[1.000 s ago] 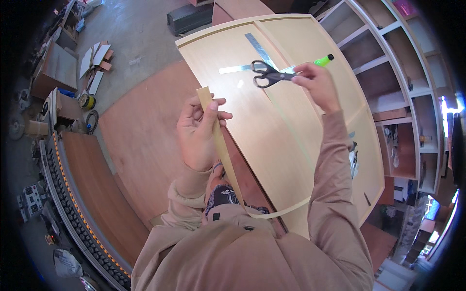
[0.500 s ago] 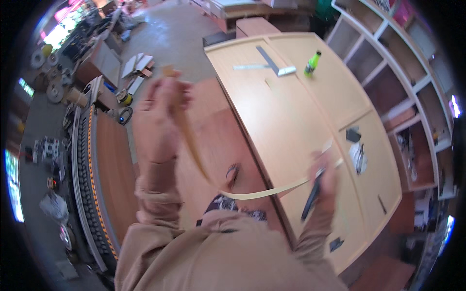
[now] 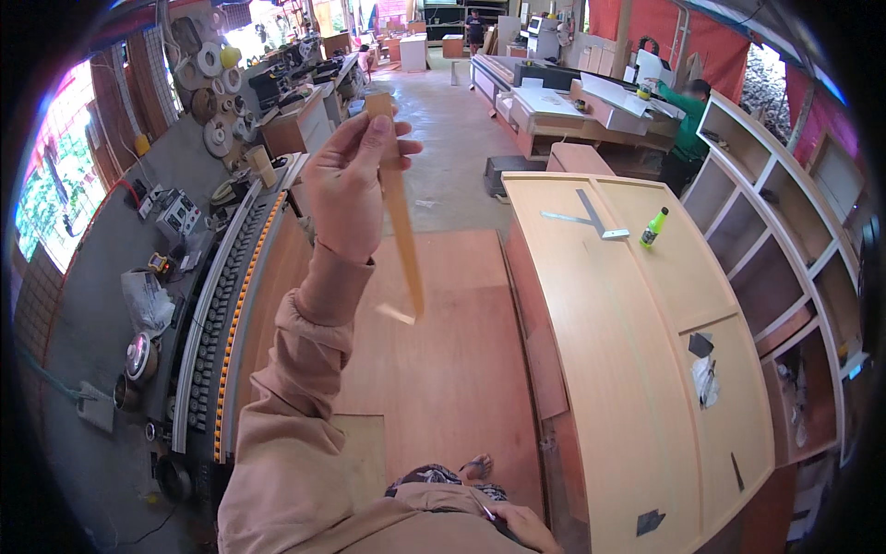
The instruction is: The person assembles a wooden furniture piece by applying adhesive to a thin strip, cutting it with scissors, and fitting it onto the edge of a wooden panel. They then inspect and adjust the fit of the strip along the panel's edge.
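Observation:
My left hand (image 3: 355,180) is raised in front of me, thumb and fingers pinching the top of a thin, tan wood-coloured edging strip (image 3: 402,231). The strip hangs down, and its lower end curls and is smeared by motion. Low by my waist, my right hand (image 3: 524,526) is closed beside a slim black tool (image 3: 501,523), only partly visible; its kind cannot be made out. On my right lies a large pale wooden panel (image 3: 591,369) with raised edges. A metal square (image 3: 595,217) and a bright green bottle (image 3: 654,228) rest on its far part.
Dark scraps (image 3: 649,523) and a clear plastic bag (image 3: 705,381) lie on the panel. A roller-edged machine (image 3: 231,323) runs along my left. White-edged shelving (image 3: 766,240) stands at right. A co-worker in green (image 3: 688,125) is at a far bench. Reddish boards (image 3: 452,369) cover the floor ahead.
My view has tipped up. The strip's other end has left my right hand and now hangs from my left. My right hand has dropped from over the panel to my waist.

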